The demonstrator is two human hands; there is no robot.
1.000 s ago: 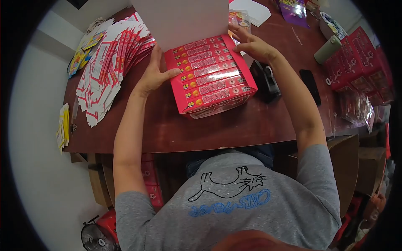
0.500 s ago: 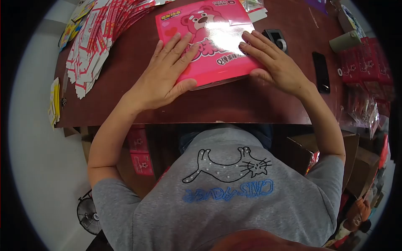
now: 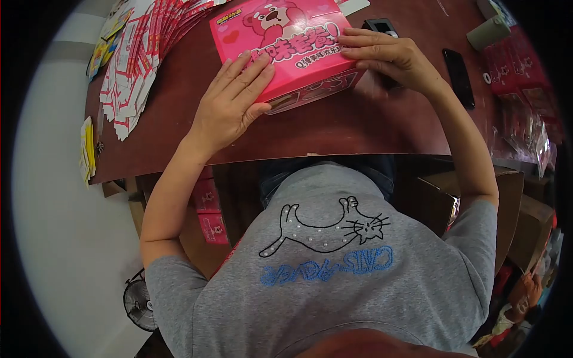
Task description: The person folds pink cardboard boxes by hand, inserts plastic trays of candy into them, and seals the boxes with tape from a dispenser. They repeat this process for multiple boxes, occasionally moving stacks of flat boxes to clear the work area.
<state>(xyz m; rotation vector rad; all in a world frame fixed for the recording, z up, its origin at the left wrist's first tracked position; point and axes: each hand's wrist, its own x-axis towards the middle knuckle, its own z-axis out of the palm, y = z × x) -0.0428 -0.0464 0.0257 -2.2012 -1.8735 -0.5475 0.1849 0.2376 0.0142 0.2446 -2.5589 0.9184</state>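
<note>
A pink box [image 3: 286, 45] with a bear picture on its lid stands on the dark red table [image 3: 286, 134]. Its front side, with a printed window-like panel, faces me. My left hand [image 3: 234, 95] lies on the box's front left corner, fingers spread over the lid and thumb along the front edge. At the right edge of the lid rests my right hand [image 3: 388, 55], its fingers stretched out over the corner. Neither hand is wrapped round anything.
Flat red and white cartons [image 3: 140, 62] fan out at the left. Behind my right hand sits a black tape dispenser [image 3: 381, 27]. Farther right are a phone [image 3: 458, 77], a green roll [image 3: 488, 33] and stacked pink boxes [image 3: 518, 74]. Below the table's edge stand cardboard boxes [image 3: 531, 230].
The view has shifted and tilted. The box now shows more of its front side and sits farther up and left. My right hand has turned more sideways at the lid's right edge.
</note>
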